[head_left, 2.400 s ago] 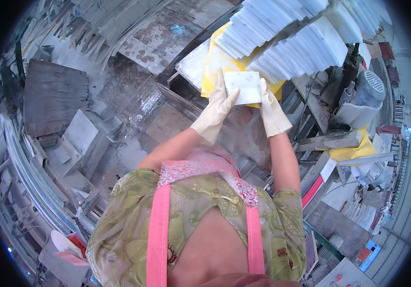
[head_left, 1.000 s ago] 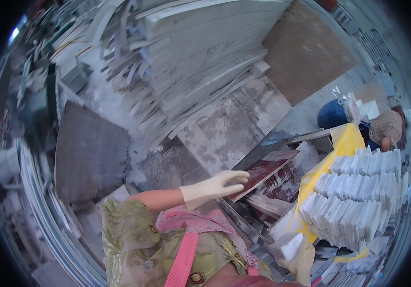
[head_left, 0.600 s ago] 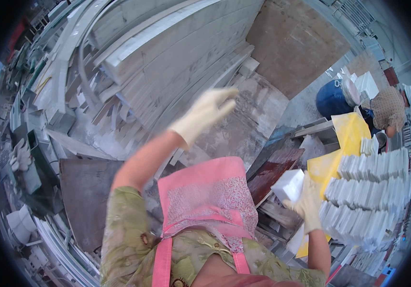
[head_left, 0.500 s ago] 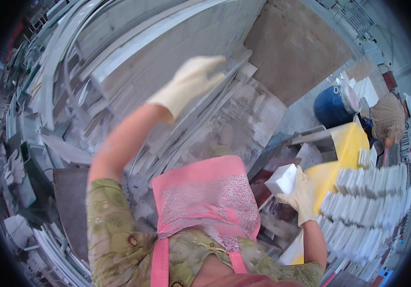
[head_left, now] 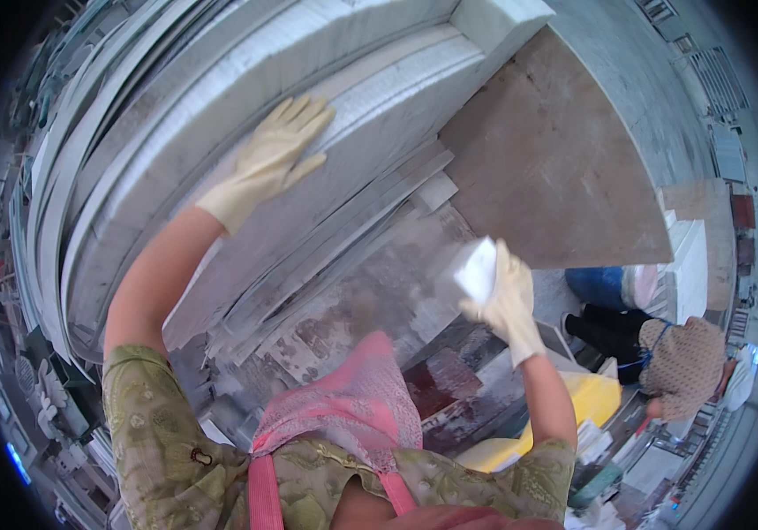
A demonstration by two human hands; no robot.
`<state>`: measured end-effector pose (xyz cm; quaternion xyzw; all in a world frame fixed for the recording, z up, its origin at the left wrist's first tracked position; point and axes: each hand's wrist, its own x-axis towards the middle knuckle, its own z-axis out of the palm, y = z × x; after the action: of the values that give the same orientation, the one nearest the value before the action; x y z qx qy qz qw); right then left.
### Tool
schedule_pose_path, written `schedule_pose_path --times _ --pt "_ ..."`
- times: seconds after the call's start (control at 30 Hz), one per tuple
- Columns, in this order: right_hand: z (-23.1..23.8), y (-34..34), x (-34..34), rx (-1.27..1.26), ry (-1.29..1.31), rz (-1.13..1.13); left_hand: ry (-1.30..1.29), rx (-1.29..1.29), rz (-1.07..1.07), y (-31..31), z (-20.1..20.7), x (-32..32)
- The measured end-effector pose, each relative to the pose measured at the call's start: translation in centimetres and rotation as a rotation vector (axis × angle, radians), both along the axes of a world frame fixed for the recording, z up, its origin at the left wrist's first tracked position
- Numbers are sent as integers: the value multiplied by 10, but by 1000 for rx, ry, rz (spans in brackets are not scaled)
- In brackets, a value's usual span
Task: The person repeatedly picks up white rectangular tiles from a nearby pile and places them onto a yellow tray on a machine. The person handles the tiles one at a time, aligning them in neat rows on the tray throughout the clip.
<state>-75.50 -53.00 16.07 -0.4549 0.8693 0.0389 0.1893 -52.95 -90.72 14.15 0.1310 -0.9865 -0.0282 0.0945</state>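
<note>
My left hand (head_left: 275, 152), in a cream rubber glove, is stretched over the upper edge of a row of upright pale stone slabs (head_left: 388, 93). Its fingers lie flat and apart, with nothing held. In my right hand (head_left: 513, 296), gloved alike, is a small white block (head_left: 477, 270), gripped between thumb and fingers over the floor. The block's near faces look bright and plain; its far side is blurred.
A large brown board (head_left: 555, 159) leans at the slabs' far end. Long stone strips (head_left: 352, 216) lie along their foot. At right are a blue drum (head_left: 595, 287), yellow sheeting (head_left: 595, 397) and another person (head_left: 683, 367) bending over.
My left hand has moved left onto the slab edges. My right hand has carried the white block forward, away from the stacked white tiles. The view has turned, bringing the slabs closer.
</note>
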Motion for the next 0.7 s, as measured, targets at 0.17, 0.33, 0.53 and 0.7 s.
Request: schedule_pose_path --times 0.17,0.33,0.53,0.7 --pt "84 -150 -98 -343 84 57 -61 154 44 8 25 -2" --pt "127 -274 -144 -456 166 31 -38 239 77 9 44 -4" --pt "133 -339 -159 -295 143 -57 -50 379 72 3 45 -2" --pt "119 -354 -156 -222 232 42 -4 399 71 0 48 -3"
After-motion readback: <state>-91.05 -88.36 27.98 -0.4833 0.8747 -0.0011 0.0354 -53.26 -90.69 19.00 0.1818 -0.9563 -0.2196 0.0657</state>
